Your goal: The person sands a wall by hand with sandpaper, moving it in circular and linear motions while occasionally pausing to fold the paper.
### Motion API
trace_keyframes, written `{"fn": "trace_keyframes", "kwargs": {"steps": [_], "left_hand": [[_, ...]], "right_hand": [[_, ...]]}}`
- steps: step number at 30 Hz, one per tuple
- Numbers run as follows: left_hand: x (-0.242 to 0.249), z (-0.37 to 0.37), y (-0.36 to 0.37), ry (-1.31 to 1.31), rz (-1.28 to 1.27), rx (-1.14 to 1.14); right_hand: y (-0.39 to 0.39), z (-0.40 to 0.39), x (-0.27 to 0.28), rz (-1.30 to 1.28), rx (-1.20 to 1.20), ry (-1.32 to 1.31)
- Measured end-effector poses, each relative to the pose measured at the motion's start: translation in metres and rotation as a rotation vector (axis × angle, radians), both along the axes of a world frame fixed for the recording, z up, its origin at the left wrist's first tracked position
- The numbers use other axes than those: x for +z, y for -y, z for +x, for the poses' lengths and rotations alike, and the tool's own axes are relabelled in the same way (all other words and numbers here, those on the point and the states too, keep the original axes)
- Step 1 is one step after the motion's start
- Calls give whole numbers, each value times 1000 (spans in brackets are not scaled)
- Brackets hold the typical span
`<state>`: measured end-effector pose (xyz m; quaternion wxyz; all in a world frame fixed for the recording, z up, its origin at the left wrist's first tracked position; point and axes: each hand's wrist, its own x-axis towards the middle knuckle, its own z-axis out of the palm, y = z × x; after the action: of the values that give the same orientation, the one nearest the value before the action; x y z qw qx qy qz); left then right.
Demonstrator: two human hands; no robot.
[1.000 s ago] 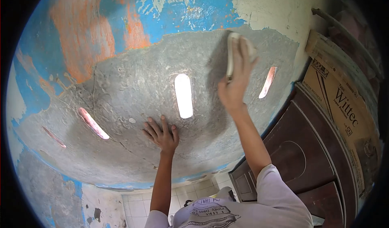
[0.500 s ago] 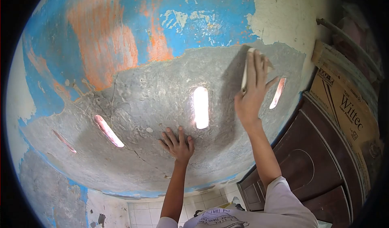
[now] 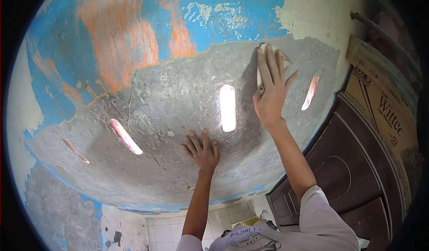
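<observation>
My right hand (image 3: pixel 270 88) presses a pale sheet of sandpaper (image 3: pixel 259 74) flat against the grey part of the wall (image 3: pixel 174 94). The sheet's left edge curls out beside the thumb and a corner shows past the fingers; its working face is hidden. Lower on the wall, to the left, my left hand (image 3: pixel 202 153) rests with its fingers spread and nothing in it. Between the two hands is a bright upright slot (image 3: pixel 227 108) in the wall.
Above the grey area is peeling blue paint (image 3: pixel 214 23) with orange streaks (image 3: pixel 120 36). More slots (image 3: pixel 126 137) pierce the wall on both sides. At right stand a dark brown cabinet (image 3: pixel 333 161) and a cardboard box (image 3: pixel 380 103). Tiled floor (image 3: pixel 165 231) shows below.
My right hand has slid the sandpaper leftward along the wall, nearer the middle slot. My left hand stays in place on the wall; the whole view has shifted slightly.
</observation>
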<state>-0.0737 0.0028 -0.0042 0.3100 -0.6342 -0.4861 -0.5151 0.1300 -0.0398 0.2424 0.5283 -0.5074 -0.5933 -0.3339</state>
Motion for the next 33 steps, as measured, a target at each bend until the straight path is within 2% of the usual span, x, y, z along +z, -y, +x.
{"fn": "trace_keyframes", "kwargs": {"steps": [1, 4, 7, 9, 11, 15, 18, 21, 24, 28, 30, 32, 33], "left_hand": [[0, 1, 0, 22, -3, -1], [-1, 1, 2, 26, -13, -1], [-1, 0, 2, 30, -24, -21], [1, -2, 5, -12, -49, -8], [4, -3, 7, -33, -65, -1], [5, -1, 10, -33, -98, 1], [5, -4, 13, -41, -159, 3], [8, -5, 19, 23, -227, -87], [14, -13, 27, 59, -308, -176], [20, -27, 29, 8, -274, -137], [29, -36, 32, 68, -227, -118], [47, -45, 36, 106, -204, -103], [57, -49, 39, 114, -204, -97]], "right_hand": [[-8, -9, -2, 52, -36, 42], [-3, -54, -15, -104, 72, 331], [-6, -68, -26, -21, 348, 393], [-10, -51, -11, -55, 62, 276], [-6, -26, 2, 44, 97, 22], [-20, -16, -4, 114, 89, -93], [-20, -51, -26, 39, 269, 450], [-4, -53, -8, -15, 154, 404], [-10, -22, 2, 143, 154, -42], [1, -56, -29, -13, 292, 527], [1, -53, -37, 16, 258, 341], [-18, -32, -33, 164, 270, -23], [-19, -27, -32, 162, 251, -46]]}}
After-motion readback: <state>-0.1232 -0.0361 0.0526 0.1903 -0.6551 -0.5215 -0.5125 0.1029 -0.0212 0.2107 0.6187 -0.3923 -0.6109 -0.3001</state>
